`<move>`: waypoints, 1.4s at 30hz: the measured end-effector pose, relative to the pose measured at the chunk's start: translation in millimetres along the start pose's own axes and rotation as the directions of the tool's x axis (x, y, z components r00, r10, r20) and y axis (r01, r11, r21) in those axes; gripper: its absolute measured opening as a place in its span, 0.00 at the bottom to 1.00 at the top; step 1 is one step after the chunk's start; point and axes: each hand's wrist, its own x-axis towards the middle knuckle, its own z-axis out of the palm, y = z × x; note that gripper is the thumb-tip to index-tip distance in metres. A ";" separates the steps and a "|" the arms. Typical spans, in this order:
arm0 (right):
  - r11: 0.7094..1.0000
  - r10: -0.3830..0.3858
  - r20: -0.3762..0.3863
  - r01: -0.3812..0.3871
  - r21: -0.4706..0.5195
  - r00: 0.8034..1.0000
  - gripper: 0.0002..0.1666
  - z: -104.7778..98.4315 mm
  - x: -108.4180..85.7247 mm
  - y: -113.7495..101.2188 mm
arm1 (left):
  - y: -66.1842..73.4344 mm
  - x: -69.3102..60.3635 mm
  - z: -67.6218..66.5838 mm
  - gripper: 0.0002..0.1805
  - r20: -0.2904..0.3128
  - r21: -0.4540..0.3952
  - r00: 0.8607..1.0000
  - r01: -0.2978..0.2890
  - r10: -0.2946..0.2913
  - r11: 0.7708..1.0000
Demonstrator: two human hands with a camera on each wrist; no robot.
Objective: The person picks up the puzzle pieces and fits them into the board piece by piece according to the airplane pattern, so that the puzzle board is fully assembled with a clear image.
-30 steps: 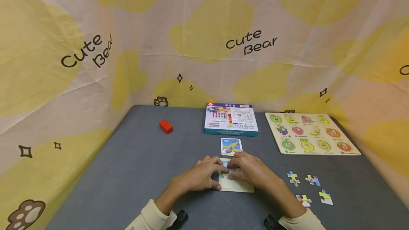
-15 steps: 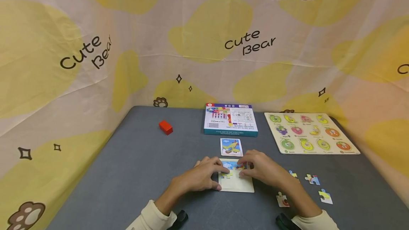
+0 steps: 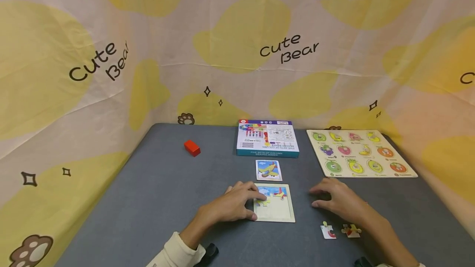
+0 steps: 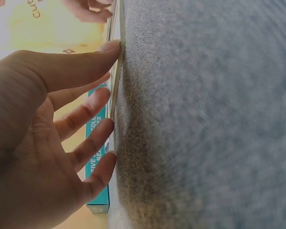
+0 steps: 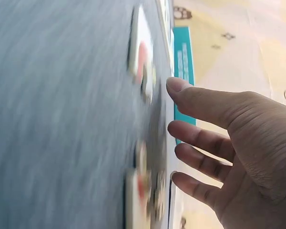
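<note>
A small jigsaw tray lies flat on the grey table, with several pieces set along its top and left side. My left hand rests at the tray's left side, its index finger over the fitted pieces and its thumb at the lower left corner. In the left wrist view the thumb touches the tray's thin edge. My right hand hovers right of the tray with fingers spread and nothing in them. Below it lie two loose jigsaw pieces, one white and red, another yellow and red; the forearm hides the spot farther right.
Behind the tray lies an airplane picture card, and farther back a flat teal-sided box. A fruit board lies at the right rear. A red block sits at the left rear. Printed cloth walls the table.
My right hand has let go of a red-marked piece at the tray's upper right and moved right, above the loose pieces. The left hand has stayed on the tray.
</note>
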 end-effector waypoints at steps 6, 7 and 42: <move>0.999 0.039 -0.032 -0.040 -0.022 0.999 0.19 -7.4 -14.8 20.0 | 0.2 -0.5 -0.9 0.30 0.009 0.003 1.000 0.003 -0.003 1.000; 0.999 0.051 -0.029 -0.051 -0.018 0.998 0.20 -9.3 -16.6 23.0 | 0.0 -0.4 -0.7 0.30 0.009 0.003 1.000 0.002 -0.002 1.000; 0.988 0.156 0.033 -0.155 -0.018 0.987 0.12 -31.2 -42.6 53.5 | 0.0 0.3 -0.6 0.30 0.007 -0.008 1.000 0.007 -0.007 1.000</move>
